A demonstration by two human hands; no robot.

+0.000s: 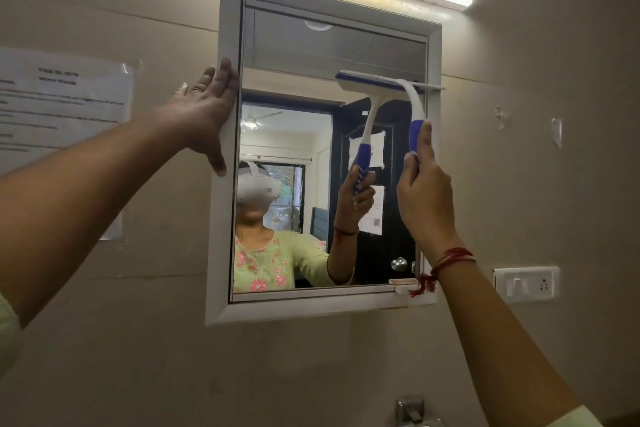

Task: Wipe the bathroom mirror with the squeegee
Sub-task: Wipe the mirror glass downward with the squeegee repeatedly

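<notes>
Head view: right hand curls around blue handle of squeegee. Blade lies flat against mirror, upper right, probably set for downward pull. Left hand, fingers straight, presses white frame, likely steadying it against blade pressure.

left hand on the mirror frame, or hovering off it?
Touching. Head view: the left hand lies open against the left side of the mirror frame, fingers and thumb overlapping the white strip with no visible gap.

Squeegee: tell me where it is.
Head view, right side: the squeegee blade lies against the upper right of the mirror, its handle held by the right hand.
</notes>
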